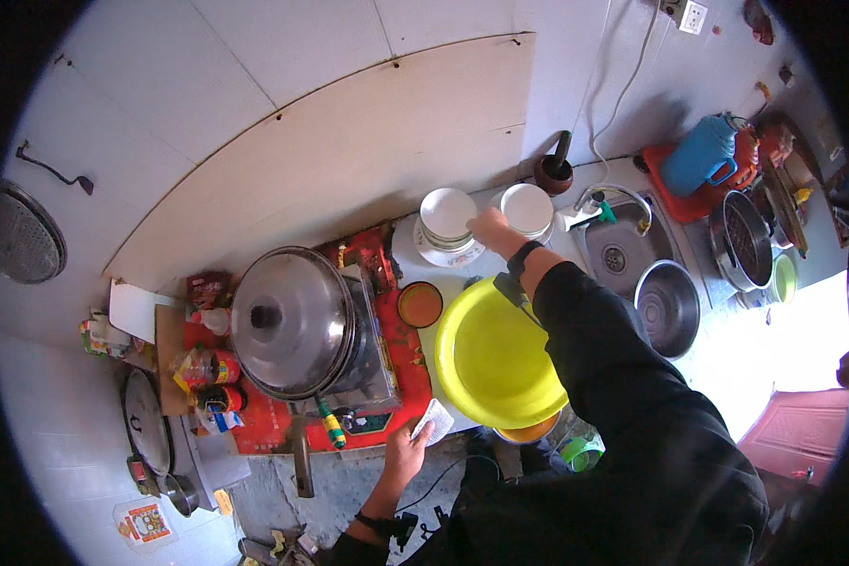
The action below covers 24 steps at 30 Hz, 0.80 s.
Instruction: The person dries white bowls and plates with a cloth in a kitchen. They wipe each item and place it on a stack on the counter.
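Note:
My left hand (405, 453) holds a white cloth (435, 421) at the counter's front edge, below the red stove top. My right hand (492, 230) is stretched across to the back of the counter, between two stacks of white bowls. Its fingers touch or nearly touch the right side of the left stack (448, 214); whether they grip it I cannot tell. The right stack (527, 209) stands just beside the hand. Both stacks rest on plates. Under my right forearm lies a large yellow plastic basin (495, 354). An orange-brown round dish (420, 304) sits left of it.
A lidded steel pot (290, 322) stands on the stove at left, a pan handle (301, 456) jutting forward. Bottles crowd its left side. At right are a sink (615, 251), a steel bowl (668, 309) and a blue jug (700, 156). A mortar (553, 175) stands against the wall.

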Motion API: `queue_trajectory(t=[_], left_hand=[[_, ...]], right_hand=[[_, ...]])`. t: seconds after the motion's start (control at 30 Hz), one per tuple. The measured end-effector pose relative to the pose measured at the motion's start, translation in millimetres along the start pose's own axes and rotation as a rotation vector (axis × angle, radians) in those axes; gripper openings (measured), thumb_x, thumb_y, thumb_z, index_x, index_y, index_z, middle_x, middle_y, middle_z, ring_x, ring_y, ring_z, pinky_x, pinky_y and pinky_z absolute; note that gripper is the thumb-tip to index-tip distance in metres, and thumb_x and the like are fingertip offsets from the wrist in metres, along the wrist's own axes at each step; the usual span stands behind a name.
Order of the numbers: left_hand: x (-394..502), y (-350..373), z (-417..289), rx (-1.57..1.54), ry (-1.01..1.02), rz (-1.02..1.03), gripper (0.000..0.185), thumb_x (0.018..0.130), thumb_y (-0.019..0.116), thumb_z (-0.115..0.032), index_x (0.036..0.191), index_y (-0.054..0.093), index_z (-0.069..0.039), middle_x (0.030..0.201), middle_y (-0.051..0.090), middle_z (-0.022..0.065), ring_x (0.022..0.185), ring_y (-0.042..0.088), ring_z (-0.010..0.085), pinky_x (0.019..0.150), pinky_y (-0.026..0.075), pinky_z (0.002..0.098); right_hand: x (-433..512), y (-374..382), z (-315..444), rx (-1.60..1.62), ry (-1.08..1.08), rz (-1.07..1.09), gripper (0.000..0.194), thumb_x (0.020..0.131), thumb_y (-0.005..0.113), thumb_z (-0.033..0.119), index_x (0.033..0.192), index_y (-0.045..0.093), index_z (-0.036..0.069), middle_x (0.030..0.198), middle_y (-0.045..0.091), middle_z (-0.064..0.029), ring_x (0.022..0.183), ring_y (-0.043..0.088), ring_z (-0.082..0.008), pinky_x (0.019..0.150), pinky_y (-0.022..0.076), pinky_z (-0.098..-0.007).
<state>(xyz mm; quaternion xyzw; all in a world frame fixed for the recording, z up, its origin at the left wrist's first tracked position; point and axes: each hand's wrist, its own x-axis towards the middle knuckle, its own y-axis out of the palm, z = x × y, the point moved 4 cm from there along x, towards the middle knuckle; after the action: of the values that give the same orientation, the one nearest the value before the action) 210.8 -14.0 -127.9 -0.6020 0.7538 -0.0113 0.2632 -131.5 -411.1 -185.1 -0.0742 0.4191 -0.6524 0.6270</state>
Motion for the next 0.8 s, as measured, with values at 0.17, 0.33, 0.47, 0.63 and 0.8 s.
queue_trajectory(t=[0.17,0.33,0.47,0.63,0.8], left_hand=[[-4.2,-8.0,-6.8,0.035,0.003,-0.004,0.029,0.104,0.068,-0.024,0.124,0.073,-0.003,0.105,0.079,0.0153,0.097,0.077,0.0239,0.085,0.057,0.0366],[0.2,-9.5,-26.0,0.027,0.035,-0.031,0.029,0.104,0.068,-0.023,0.123,0.073,-0.003,0.104,0.079,0.0158,0.097,0.077,0.0261,0.086,0.057,0.0379],[10.1,-6.0,-29.7,0.162,0.029,-0.056,0.033,0.102,0.069,-0.028,0.121,0.074,-0.002,0.101,0.079,0.0178,0.094,0.077,0.0292,0.084,0.057,0.0408],[28.4,2.5,-79.4,0.101,0.135,-0.061,0.038,0.101,0.07,-0.034,0.119,0.073,0.0,0.094,0.078,0.018,0.087,0.076,0.0284,0.08,0.056,0.0405],[33.8,12.5,-107.7,-0.001,0.19,-0.041,0.032,0.104,0.068,-0.029,0.114,0.073,0.001,0.09,0.076,0.013,0.084,0.071,0.0185,0.077,0.054,0.0369]], right_hand=[[-4.5,-1.7,12.9,-0.042,-0.045,-0.27,0.045,0.085,0.069,0.037,0.094,0.077,-0.006,0.097,0.076,-0.0283,0.102,0.074,-0.043,0.093,0.0583,-0.0489],[-39.7,-28.9,34.7,-0.002,-0.096,-0.123,0.041,0.086,0.068,0.036,0.088,0.076,-0.004,0.085,0.077,-0.0218,0.084,0.078,-0.036,0.08,0.0626,-0.0447],[-89.8,-61.1,40.8,0.157,-0.107,-0.088,0.03,0.086,0.067,0.026,0.09,0.077,-0.003,0.069,0.075,-0.0105,0.074,0.078,-0.024,0.072,0.0643,-0.0392],[-179.0,-78.8,-14.7,0.532,-0.015,0.027,0.039,0.087,0.07,0.013,0.121,0.061,-0.006,0.093,0.073,-0.0131,0.074,0.077,-0.028,0.063,0.0658,-0.04],[-253.4,-40.8,-104.5,0.732,0.215,0.297,0.037,0.089,0.072,0.013,0.121,0.062,-0.001,0.102,0.069,-0.014,0.075,0.076,-0.0273,0.064,0.0658,-0.0383]])
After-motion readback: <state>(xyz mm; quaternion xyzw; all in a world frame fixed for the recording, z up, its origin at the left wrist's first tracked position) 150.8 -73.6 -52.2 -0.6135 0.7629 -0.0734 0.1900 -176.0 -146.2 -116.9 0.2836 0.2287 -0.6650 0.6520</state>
